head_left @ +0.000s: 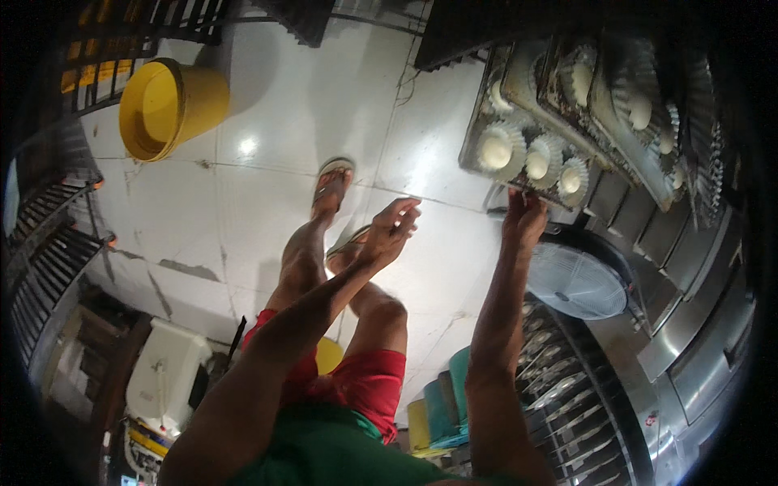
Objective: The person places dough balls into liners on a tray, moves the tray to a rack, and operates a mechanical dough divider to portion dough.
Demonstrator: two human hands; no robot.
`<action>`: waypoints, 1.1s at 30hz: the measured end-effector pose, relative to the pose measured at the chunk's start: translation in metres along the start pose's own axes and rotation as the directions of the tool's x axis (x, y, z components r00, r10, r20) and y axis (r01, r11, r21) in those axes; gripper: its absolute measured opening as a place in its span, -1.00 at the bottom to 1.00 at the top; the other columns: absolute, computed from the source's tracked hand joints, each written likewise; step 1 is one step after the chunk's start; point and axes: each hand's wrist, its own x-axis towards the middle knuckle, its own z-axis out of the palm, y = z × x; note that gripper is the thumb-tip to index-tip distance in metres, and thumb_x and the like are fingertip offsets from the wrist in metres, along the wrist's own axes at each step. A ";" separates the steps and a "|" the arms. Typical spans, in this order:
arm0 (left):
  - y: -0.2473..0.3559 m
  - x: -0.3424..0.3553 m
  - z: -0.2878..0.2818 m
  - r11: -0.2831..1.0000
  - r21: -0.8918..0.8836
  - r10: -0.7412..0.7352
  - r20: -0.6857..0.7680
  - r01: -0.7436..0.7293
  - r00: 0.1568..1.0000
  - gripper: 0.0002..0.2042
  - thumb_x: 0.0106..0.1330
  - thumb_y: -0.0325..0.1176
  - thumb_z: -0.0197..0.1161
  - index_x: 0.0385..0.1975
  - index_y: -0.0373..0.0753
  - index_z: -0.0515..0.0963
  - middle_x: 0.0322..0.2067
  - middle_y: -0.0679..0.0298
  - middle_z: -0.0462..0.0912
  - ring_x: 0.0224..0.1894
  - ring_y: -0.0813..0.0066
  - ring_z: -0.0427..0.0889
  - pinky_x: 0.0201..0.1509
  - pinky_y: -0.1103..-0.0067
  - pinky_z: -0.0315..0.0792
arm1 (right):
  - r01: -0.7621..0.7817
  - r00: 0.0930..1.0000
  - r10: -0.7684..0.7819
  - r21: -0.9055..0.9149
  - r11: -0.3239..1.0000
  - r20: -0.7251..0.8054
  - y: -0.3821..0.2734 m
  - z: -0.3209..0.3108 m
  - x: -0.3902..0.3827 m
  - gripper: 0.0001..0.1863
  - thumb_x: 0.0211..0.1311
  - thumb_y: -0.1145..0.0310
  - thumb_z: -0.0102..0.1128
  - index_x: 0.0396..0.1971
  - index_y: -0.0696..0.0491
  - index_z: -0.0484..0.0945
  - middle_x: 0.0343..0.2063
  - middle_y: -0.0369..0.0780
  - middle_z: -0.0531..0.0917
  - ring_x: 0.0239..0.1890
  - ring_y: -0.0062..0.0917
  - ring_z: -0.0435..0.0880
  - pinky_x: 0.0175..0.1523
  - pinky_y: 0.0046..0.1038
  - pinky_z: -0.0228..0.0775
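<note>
My right hand grips the near edge of a worn metal tray at the upper right. Pale dough balls sit on it in fluted cups, several in view. More trays with similar cups and balls are stacked at staggered angles beside and behind it. My left hand hangs in the middle of the view, left of the tray, its fingers loosely bent and apart, holding nothing.
A yellow bucket stands on the tiled floor. Dark metal racks line the left. Below the tray are a round fan and steel surfaces. Teal and yellow containers and a white machine sit lower down.
</note>
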 end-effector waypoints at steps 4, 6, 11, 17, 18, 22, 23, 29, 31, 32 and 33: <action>-0.023 -0.005 -0.007 0.952 0.262 0.160 0.008 -0.156 0.987 -0.75 0.45 -0.32 0.18 0.06 -0.21 0.47 -0.27 0.21 0.66 -0.41 0.47 0.64 -0.29 0.56 0.56 | 0.039 0.999 -0.034 -0.209 0.977 0.027 0.009 -0.012 -0.003 -0.78 0.31 0.48 0.26 -0.11 0.24 0.53 -0.18 -0.15 0.65 -0.13 -0.48 0.60 -0.02 -0.55 0.43; -0.026 0.001 -0.004 0.899 0.397 0.188 0.027 -0.184 0.982 -0.76 0.41 -0.35 0.21 0.02 -0.20 0.48 -0.27 0.17 0.66 -0.42 0.40 0.66 -0.30 0.52 0.57 | -0.120 0.993 0.120 0.017 0.993 0.007 0.010 -0.016 -0.003 -0.81 0.28 0.47 0.31 -0.20 0.22 0.55 -0.23 -0.16 0.65 -0.15 -0.55 0.58 -0.06 -0.56 0.42; -0.021 0.016 0.002 0.900 0.386 0.218 0.009 -0.205 0.976 -0.73 0.32 -0.30 0.29 -0.04 -0.18 0.48 -0.32 0.20 0.69 -0.43 0.28 0.70 -0.33 0.39 0.58 | -0.040 0.998 0.053 -0.301 0.953 0.034 0.025 -0.039 -0.018 -0.85 0.32 0.43 0.24 -0.29 0.22 0.55 -0.34 -0.22 0.69 -0.30 -0.40 0.65 -0.15 -0.47 0.45; -0.017 0.028 0.016 0.906 0.357 0.266 -0.069 -0.225 0.962 -0.72 0.35 -0.30 0.26 -0.01 -0.22 0.50 -0.27 0.15 0.66 -0.43 0.32 0.67 -0.27 0.40 0.57 | 0.185 0.976 -0.066 -0.634 0.751 0.207 0.018 -0.057 -0.024 -0.71 0.34 0.28 0.17 -0.19 0.24 0.60 -0.40 -0.14 0.71 -0.31 -0.35 0.70 -0.12 -0.30 0.52; -0.018 0.033 0.015 0.909 0.358 0.258 -0.078 -0.214 0.963 -0.72 0.35 -0.29 0.26 -0.01 -0.22 0.50 -0.26 0.15 0.66 -0.42 0.31 0.67 -0.27 0.39 0.57 | 0.195 0.974 -0.026 -0.779 0.596 0.224 -0.012 -0.034 -0.032 -0.70 0.33 0.27 0.18 -0.19 0.23 0.60 -0.40 -0.11 0.70 -0.28 -0.35 0.71 -0.10 -0.29 0.52; -0.011 0.025 0.025 0.921 0.346 0.193 -0.014 -0.177 0.981 -0.69 0.34 -0.23 0.26 -0.01 -0.22 0.52 -0.24 0.14 0.66 -0.34 0.24 0.69 -0.23 0.36 0.57 | 0.116 0.993 -0.030 -0.878 0.465 0.115 -0.020 -0.039 -0.044 -0.75 0.30 0.29 0.18 -0.27 0.21 0.62 -0.38 0.01 0.70 -0.27 -0.24 0.71 -0.13 -0.33 0.49; -0.009 0.024 0.027 0.914 0.361 0.198 0.001 -0.185 0.980 -0.69 0.34 -0.22 0.26 -0.01 -0.22 0.52 -0.23 0.13 0.66 -0.31 0.22 0.70 -0.21 0.35 0.57 | 0.127 0.991 -0.046 -0.800 0.587 0.123 -0.003 -0.053 -0.041 -0.74 0.31 0.29 0.17 -0.27 0.21 0.62 -0.36 0.01 0.70 -0.27 -0.25 0.70 -0.12 -0.33 0.48; -0.003 0.030 0.025 0.916 0.385 0.123 0.006 -0.116 0.992 -0.70 0.32 -0.24 0.27 -0.04 -0.22 0.52 -0.24 0.11 0.66 -0.22 0.12 0.70 -0.17 0.32 0.58 | 0.195 0.966 0.055 -0.852 0.486 0.253 0.004 -0.058 -0.032 -0.75 0.35 0.32 0.11 -0.21 0.22 0.60 -0.28 -0.07 0.73 -0.27 -0.38 0.68 -0.10 -0.37 0.47; 0.001 0.026 0.035 0.922 0.363 0.123 0.045 -0.131 0.991 -0.70 0.33 -0.23 0.26 -0.04 -0.21 0.51 -0.23 0.12 0.66 -0.19 0.12 0.69 -0.15 0.32 0.57 | 0.249 0.962 -0.012 -0.861 0.444 0.272 0.034 -0.097 -0.030 -0.78 0.35 0.35 0.13 -0.21 0.20 0.61 -0.30 -0.10 0.73 -0.27 -0.41 0.68 -0.10 -0.38 0.47; -0.001 0.026 0.038 0.922 0.360 0.141 0.040 -0.146 0.989 -0.71 0.32 -0.23 0.27 -0.04 -0.21 0.51 -0.23 0.12 0.65 -0.20 0.13 0.69 -0.15 0.32 0.57 | 0.260 0.960 -0.021 -0.859 0.441 0.279 0.036 -0.100 -0.031 -0.79 0.35 0.35 0.14 -0.21 0.19 0.61 -0.31 -0.11 0.73 -0.28 -0.41 0.67 -0.10 -0.38 0.47; -0.006 0.030 0.034 0.916 0.373 0.157 0.004 -0.147 0.988 -0.71 0.32 -0.24 0.27 -0.04 -0.21 0.51 -0.23 0.12 0.65 -0.21 0.13 0.69 -0.16 0.32 0.57 | 0.239 0.960 0.019 -0.849 0.472 0.281 0.011 -0.068 -0.032 -0.79 0.34 0.35 0.15 -0.22 0.19 0.62 -0.32 -0.11 0.73 -0.28 -0.41 0.67 -0.10 -0.39 0.47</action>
